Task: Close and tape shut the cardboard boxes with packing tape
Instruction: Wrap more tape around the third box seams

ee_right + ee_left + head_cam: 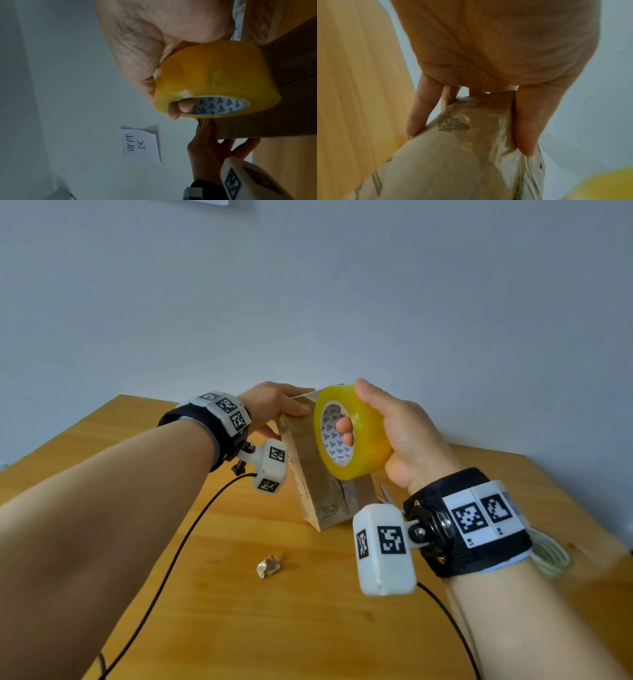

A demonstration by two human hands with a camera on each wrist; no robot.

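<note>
A small cardboard box [317, 494] stands tilted on one end on the wooden table [239, 611], with old tape on its faces. My left hand [274, 405] grips its raised top end, thumb on one face and fingers on the other; the left wrist view shows the box [453, 155] pinched between them. My right hand [394, 433] holds a yellow roll of packing tape [356, 433] against the upper part of the box, fingers hooked through the core. In the right wrist view the tape roll [214, 75] lies against the box face [291, 94].
A crumpled wad of used tape [268, 566] lies on the table near the front of the box. Black cables [178, 546] trail from both wrist cameras across the table. A paper sign [139, 143] hangs on the grey wall behind.
</note>
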